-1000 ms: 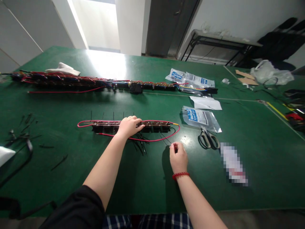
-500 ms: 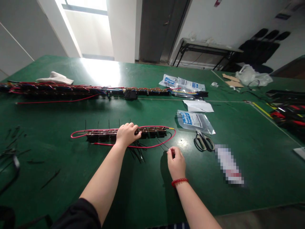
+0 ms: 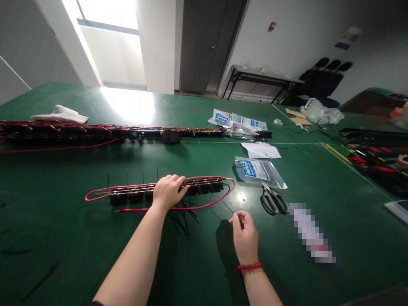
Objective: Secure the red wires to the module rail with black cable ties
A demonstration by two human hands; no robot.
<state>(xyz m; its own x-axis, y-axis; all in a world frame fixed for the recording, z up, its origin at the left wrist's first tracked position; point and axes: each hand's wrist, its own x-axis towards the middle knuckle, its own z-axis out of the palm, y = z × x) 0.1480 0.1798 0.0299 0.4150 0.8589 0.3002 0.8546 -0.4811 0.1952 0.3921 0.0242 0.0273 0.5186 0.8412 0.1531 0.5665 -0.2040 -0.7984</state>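
Note:
My left hand is closed over the middle of a black segmented strip with bare metal wires along its top. A red cable loops around the strip's ends and runs along its near side. Thin black cable ties stand up from the far edge. My right hand, a red bracelet on its wrist, pinches the end of a thin black cable tie that slants toward the strip's right end. Several loose cable ties lie below my left hand.
Grey-handled scissors lie right of my right hand, below a clear labelled bag. A longer wired strip stretches across the table behind, near a white glove. Another person's hand shows at the right edge among black and red parts.
My right hand has drawn slightly right and toward me, the cable tie still pinched. My left hand keeps its hold on the strip. The view has shifted a little.

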